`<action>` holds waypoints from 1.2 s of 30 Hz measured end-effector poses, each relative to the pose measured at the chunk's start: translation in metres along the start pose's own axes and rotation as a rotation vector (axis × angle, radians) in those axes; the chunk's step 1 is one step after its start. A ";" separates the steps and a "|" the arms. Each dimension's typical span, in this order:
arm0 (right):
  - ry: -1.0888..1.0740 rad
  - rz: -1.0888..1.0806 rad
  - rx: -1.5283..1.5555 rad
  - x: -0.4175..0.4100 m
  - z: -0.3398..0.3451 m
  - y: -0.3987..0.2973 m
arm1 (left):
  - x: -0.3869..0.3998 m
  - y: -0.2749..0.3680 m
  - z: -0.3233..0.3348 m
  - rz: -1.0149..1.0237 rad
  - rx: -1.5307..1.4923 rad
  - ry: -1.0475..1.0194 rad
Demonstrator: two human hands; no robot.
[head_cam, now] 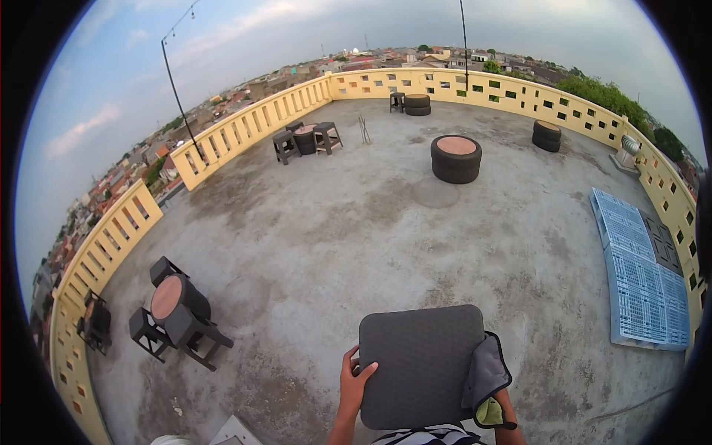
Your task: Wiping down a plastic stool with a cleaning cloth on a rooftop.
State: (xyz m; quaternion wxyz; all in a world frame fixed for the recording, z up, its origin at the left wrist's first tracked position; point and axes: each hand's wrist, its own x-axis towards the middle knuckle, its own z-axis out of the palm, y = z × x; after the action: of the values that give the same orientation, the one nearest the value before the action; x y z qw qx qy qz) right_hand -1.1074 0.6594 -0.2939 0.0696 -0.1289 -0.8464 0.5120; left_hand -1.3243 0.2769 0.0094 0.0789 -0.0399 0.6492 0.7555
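Observation:
A dark grey square stool (420, 367), its textured seat facing the camera, is held up in front of my striped shirt. My left hand (356, 378) grips the seat's left edge, thumb on top and fingers around the side. At the right edge, a grey and green cloth with black trim (489, 370) drapes over my right hand (503, 405), which is mostly hidden beneath it. Whether those covered fingers press the cloth to the stool or hold its edge cannot be seen.
Tyre tables with round tops (167, 297) and dark plastic stools (194, 328) stand at left; another tyre table (456, 158) is ahead. Blue plastic pallets (637, 272) lie at right. A yellow parapet (256, 125) borders the concrete roof, with a gap at left. A roof ventilator (628, 147) stands far right.

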 end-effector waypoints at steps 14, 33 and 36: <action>-0.049 0.001 -0.224 0.434 0.026 -0.211 | 0.291 0.039 0.047 0.050 0.074 0.081; 0.051 -0.207 -0.481 0.871 0.029 -0.317 | 0.705 0.096 0.118 0.084 0.086 -0.004; 0.148 -0.144 -0.291 0.908 0.038 -0.305 | 0.757 0.104 0.132 0.119 0.045 -0.034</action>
State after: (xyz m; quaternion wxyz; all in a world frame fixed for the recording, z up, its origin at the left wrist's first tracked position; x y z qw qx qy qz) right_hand -2.0311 0.7555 -0.0547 0.1489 -0.1140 -0.9111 0.3670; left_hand -2.0819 0.4429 0.0073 0.0458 0.0130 0.6657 0.7447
